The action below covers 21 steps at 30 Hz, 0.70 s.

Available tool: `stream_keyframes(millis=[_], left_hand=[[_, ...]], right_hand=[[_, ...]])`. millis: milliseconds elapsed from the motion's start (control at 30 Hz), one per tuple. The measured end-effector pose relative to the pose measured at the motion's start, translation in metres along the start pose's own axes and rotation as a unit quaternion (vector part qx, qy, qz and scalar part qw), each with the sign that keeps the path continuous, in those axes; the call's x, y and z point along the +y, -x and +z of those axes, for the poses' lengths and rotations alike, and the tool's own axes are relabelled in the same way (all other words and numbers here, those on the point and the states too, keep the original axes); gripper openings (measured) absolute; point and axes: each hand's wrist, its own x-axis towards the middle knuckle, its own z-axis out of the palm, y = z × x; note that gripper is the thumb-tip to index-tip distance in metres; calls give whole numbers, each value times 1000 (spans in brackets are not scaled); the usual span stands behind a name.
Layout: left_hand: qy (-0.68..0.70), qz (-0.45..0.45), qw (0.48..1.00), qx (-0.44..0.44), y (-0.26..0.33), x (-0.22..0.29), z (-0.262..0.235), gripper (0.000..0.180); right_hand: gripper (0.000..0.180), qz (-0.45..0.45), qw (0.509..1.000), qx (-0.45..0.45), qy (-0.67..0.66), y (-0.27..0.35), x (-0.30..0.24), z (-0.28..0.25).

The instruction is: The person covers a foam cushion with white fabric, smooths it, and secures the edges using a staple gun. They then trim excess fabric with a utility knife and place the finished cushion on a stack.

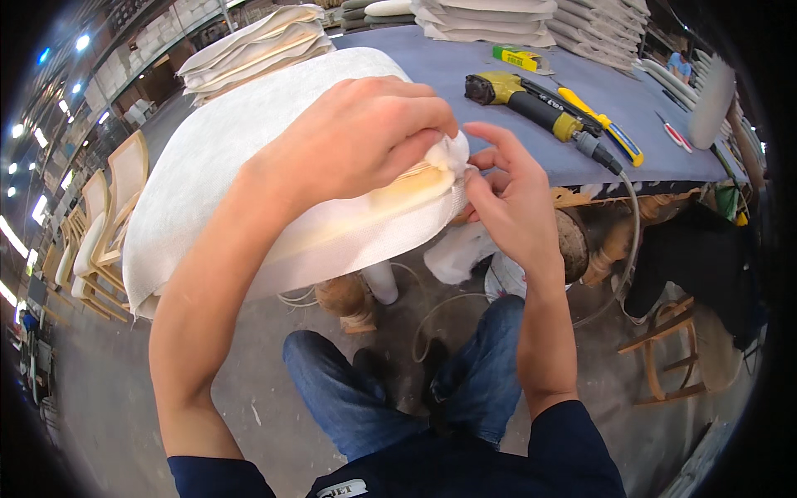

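A white fabric-covered chair seat panel [241, 124] lies at the table's near left edge and juts out over my knees. Along its near side the fabric hangs loose, baring a strip of yellowish padding and layered board edge [411, 187]. My left hand [357, 133] reaches over the panel, its fingers closed on the bunched fabric [448, 156] at the right corner. On the other side of that corner, my right hand [513, 195] pinches the same fabric between thumb and fingers. Some fingertips are hidden behind the cloth.
On the blue-grey table [432, 75] lie a yellow-and-black air stapler [531, 108] with a hose [635, 224], a yellow-and-blue hand tool [602, 126], a small green-and-yellow box [519, 58] and a red-handled tool [677, 134]. Stacked panels [257, 46] stand behind; wooden chairs [100, 224] stand left.
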Motion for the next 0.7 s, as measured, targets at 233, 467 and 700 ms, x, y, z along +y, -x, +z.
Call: stream_keyframes(millis=[233,467,700], left_hand=[[34,-22,999,-27,25,15,-28,17],[-95,5,995,28,65,50,-39,24],[-164,-148,959,177,105,125,-8,29]], right_hand=[[55,-155,974,-117,120,17,-28,-12],[28,-136,937,24,321,-98,-41,-129],[46,147,739,-128,646,-206,78,-184]])
